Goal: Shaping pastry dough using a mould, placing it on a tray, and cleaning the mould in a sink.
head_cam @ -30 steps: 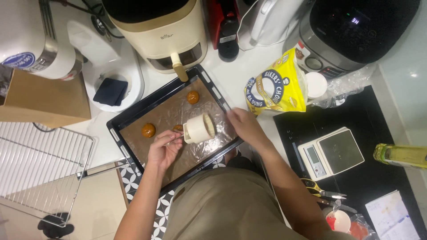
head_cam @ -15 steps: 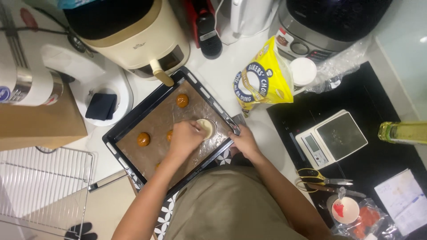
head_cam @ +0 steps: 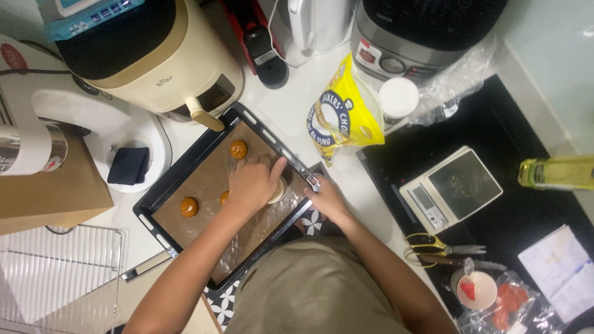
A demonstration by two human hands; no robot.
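Note:
A black baking tray [head_cam: 162,191] lined with brown paper lies diagonally on the white counter. Small round golden-brown pastries sit on it: one [head_cam: 239,149] at the far side, one [head_cam: 189,206] at the left, and one [head_cam: 224,198] half hidden by my wrist. My left hand [head_cam: 255,182] presses palm-down on a cream round mould [head_cam: 278,191], which shows only at its right edge. My right hand [head_cam: 327,199] grips the tray's near right rim.
A cream air fryer [head_cam: 154,59] stands behind the tray. A yellow flour bag [head_cam: 342,115], a cooker [head_cam: 421,34], a digital scale [head_cam: 453,187], scissors [head_cam: 436,245] and an oil bottle [head_cam: 557,172] are to the right. A wire rack [head_cam: 59,272] lies at the left.
The cream mould was held up in plain view; it has come down onto the tray and my left hand now covers it. My right hand moved to the tray's rim.

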